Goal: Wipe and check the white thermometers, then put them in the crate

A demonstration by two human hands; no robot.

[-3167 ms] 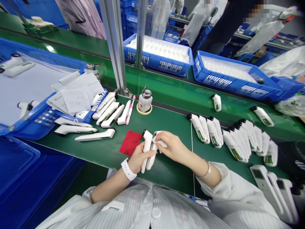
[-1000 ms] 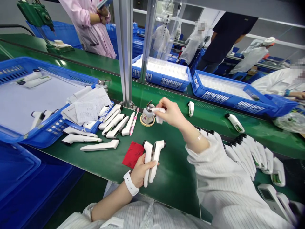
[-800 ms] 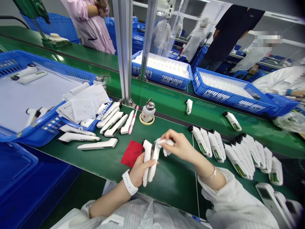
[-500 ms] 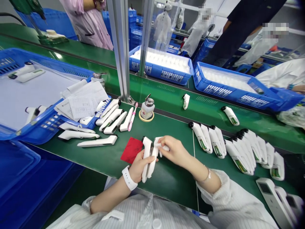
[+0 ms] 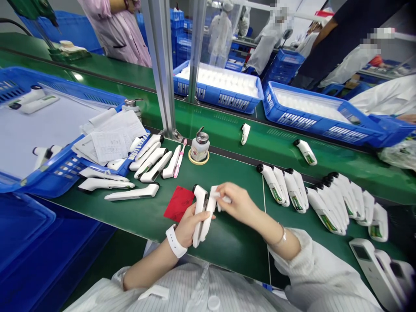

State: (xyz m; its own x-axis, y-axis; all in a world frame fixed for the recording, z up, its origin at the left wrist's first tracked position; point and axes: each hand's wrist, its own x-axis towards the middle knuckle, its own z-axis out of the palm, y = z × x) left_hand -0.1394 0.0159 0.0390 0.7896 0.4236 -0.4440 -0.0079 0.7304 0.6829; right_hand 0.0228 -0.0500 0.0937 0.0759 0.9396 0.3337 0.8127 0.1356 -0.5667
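My left hand (image 5: 188, 224) is closed around two white handheld infrared thermometers (image 5: 199, 216), held side by side and upright; one has a black tip. My right hand (image 5: 237, 200) pinches a small white cloth-like piece (image 5: 224, 198) against the head of the right-hand thermometer (image 5: 208, 219). Its fingertips partly hide that piece, so I cannot tell exactly what it is. Just left of the held pair, a red cloth square (image 5: 178, 203) lies on the green bench (image 5: 240, 242). Behind stands a glass dispenser bottle (image 5: 199, 147) on a yellow ring.
Several thermometers (image 5: 156, 167) lie at left beside a pink toothbrush (image 5: 180, 158) and a blue basket (image 5: 68, 171). More thermometers (image 5: 297, 190) are lined up at right. Two blue crates (image 5: 224, 102) stand beyond the green belt (image 5: 276, 141). A metal post (image 5: 162, 78) rises behind the bench.
The two loose thermometers on the green belt have shifted to the left. Both my hands keep nearly the same grip and place.
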